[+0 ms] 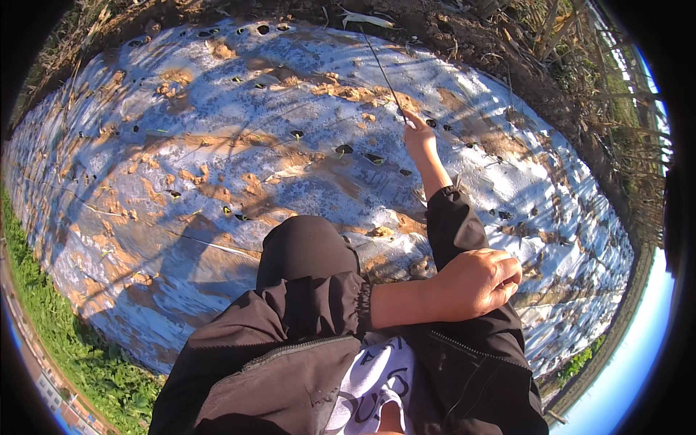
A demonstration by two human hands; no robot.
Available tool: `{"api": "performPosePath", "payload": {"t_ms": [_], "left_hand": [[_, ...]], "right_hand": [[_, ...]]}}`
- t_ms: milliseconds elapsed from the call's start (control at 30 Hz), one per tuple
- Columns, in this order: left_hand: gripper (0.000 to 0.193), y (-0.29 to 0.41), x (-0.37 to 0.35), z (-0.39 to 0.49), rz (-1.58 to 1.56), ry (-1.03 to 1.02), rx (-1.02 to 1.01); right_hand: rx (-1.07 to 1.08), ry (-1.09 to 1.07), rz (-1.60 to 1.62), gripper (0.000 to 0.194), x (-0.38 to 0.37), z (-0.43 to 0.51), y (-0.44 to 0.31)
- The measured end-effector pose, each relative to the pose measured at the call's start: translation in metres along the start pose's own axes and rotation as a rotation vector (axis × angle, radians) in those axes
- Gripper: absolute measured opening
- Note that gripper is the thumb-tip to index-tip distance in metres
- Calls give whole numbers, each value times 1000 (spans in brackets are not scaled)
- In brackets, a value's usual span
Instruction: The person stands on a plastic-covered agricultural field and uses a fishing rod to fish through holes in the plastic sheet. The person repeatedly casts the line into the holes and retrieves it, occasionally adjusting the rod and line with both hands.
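Observation:
My right hand (420,140) is stretched out over a bed of silvery plastic mulch film (326,122), its fingers closed on one end of a thin dark rod (384,73). The rod slants away towards the far edge of the bed. Close beside this hand is a dark hole (431,123) in the film. My left hand (478,284) lies across my right forearm, curled into a loose fist; no object shows in it, though the inside of the palm is hidden. Small green shoots (297,136) stick out of several holes in the film.
My bent knee (307,250) rises in front of me over the film. Clods of soil (353,93) lie scattered on the bed. Dry stalks (549,32) stand beyond it at the upper right, and green plants (103,359) border it at the lower left.

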State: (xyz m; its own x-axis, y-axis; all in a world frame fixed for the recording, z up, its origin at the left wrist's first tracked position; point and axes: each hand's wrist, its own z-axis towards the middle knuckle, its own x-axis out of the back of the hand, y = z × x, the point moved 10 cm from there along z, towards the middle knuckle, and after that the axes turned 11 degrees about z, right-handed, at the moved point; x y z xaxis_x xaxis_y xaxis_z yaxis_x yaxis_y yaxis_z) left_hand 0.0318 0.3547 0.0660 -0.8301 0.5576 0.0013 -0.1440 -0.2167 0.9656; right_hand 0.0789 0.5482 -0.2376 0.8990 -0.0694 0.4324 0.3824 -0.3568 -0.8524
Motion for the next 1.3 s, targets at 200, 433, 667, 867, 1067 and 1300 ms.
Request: {"api": "performPosePath", "payload": {"t_ms": [200,433,667,867,1067,1300], "left_hand": [[12,-3,-14,-8,-78,-117,16],[14,-6,-10,-8,-97,-155,70],[18,-8,-26,-18,-35,-242,17],[20,-8,-34,-24,-8,-303,3],[20,-7,-36,-27,-15,-317,-17],[20,-6,-39,-28,-1,-326,-28]], "right_hand": [[-43,-16,-89,40,-38,-6,8],[-28,-14,-71,43,-53,-15,-15],[-82,-45,64,43,-64,-38,-3],[-115,-56,45,40,-74,-62,-8],[-125,-19,-8,39,-65,-84,-3],[-20,-6,-124,40,-40,-98,-6]]}}
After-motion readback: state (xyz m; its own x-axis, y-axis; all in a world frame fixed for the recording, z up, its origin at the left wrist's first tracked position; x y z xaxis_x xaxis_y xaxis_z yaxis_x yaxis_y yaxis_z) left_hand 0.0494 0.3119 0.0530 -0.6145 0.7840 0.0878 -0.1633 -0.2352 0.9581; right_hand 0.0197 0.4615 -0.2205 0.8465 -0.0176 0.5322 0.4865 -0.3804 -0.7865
